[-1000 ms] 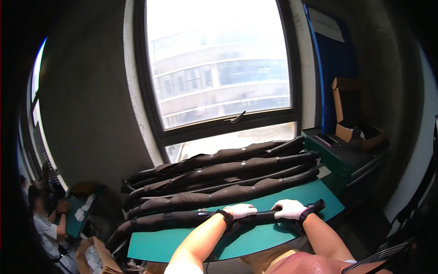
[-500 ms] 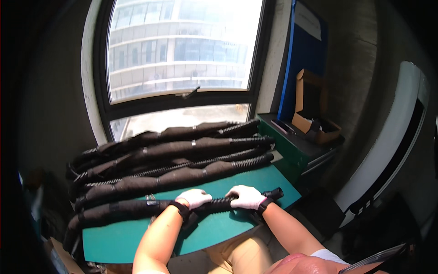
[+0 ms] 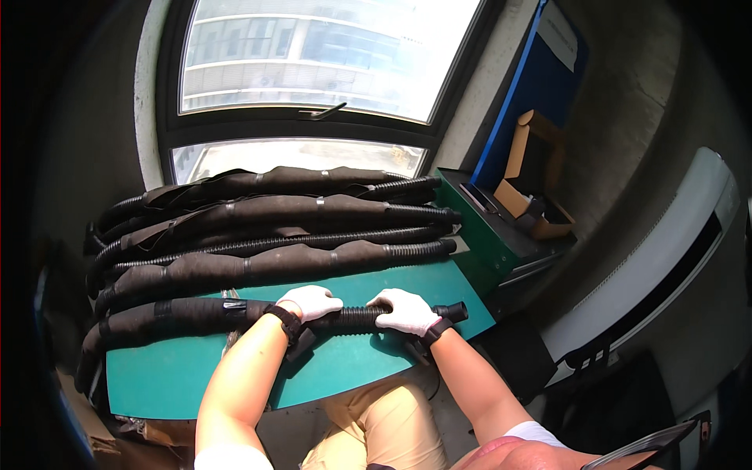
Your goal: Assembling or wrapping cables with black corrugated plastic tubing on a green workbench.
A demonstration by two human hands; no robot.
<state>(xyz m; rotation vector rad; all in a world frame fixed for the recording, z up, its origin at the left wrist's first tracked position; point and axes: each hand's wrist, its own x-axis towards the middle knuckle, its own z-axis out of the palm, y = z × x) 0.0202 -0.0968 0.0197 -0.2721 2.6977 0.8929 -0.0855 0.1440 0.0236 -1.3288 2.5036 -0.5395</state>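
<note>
A black corrugated hose (image 3: pixel 359 317), its left part inside a dark fabric sleeve (image 3: pixel 192 315), lies along the near side of a teal tabletop (image 3: pixel 188 376). My white-gloved left hand (image 3: pixel 312 303) closes over the hose near the sleeve's right end. Further right, my right hand (image 3: pixel 405 312), also gloved, wraps the bare ribbed part, close to the hose's smooth black end (image 3: pixel 453 312). Ribbed hose shows between the two hands. Dark bands circle the sleeve, and a shiny tie or strip (image 3: pixel 233 305) sits on it left of my left hand.
Several sleeved hoses (image 3: pixel 313 265) lie side by side across the back of the table, below a window (image 3: pixel 313 55). On a green cabinet (image 3: pixel 470 227) at the right are an open cardboard box (image 3: pixel 513 196) and a phone-like flat object (image 3: pixel 479 197). A white curved panel (image 3: pixel 650 258) stands further right.
My view has tilted and shifted, so the scene sits higher and further left. Both hands keep about the same places on the hose.
</note>
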